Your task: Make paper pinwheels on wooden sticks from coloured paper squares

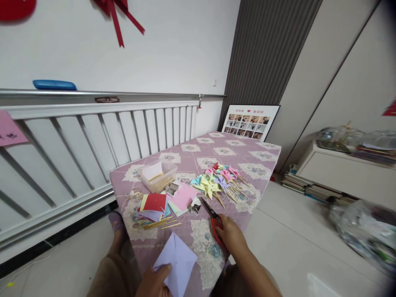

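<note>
My left hand (156, 280) is closed on the lower left edge of a lilac paper square (179, 264), thumb on top. Crease lines and a slit at the top corner show in the paper. The red-handled scissors (215, 222) are in my right hand (230, 233), fingers at the handles, dark blades pointing away over the table. Beyond the blades lie several paper pinwheels (210, 185) on sticks, in yellow, pink, blue and lilac. Stacked coloured paper squares (154, 202) and pink sheets (184, 196) rest left of the scissors.
Loose wooden sticks (161, 224) lie before the paper stack. A clear plastic box (159, 177) holding sticks stands behind it, beside a small grey box (172, 189). A white radiator (139, 132) borders the cloth-covered table (229, 150). A photo board (250, 121) leans at the far end.
</note>
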Tool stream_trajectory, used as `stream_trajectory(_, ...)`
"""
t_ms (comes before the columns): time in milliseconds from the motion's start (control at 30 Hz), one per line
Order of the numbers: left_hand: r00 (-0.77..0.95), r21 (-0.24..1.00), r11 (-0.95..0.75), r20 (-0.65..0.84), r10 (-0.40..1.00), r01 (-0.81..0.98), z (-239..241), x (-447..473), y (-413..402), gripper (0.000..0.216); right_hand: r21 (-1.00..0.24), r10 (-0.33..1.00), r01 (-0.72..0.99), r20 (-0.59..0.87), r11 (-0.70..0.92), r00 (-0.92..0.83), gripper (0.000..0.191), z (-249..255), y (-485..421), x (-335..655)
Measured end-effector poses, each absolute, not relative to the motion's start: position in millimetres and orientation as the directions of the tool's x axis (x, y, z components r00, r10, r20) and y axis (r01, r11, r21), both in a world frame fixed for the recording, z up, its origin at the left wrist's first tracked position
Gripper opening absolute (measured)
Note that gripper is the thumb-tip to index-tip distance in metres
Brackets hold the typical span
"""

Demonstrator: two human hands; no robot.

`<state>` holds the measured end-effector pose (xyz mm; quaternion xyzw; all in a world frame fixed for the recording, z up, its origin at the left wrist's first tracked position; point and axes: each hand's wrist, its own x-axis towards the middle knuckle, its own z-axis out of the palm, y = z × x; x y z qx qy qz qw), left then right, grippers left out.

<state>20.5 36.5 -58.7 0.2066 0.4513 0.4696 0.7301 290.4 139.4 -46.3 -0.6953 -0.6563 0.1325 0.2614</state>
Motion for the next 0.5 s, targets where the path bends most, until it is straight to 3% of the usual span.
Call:
stream_trajectory(267,0.052,0.65,0.315,-0.391,0.919,-0.692,-48,61,79,0.035,-0.732,0.947,0.673,0.281,0.105,0.158,0.023,-56,147,282)
stream_trajectory(500,0.006,0.634,0.319,-0.444,0.896,-0.704,-53,72,108,0.04,-0.911,0.971,0.388,0.202,0.139,0.126,0.02,-79,114,238)
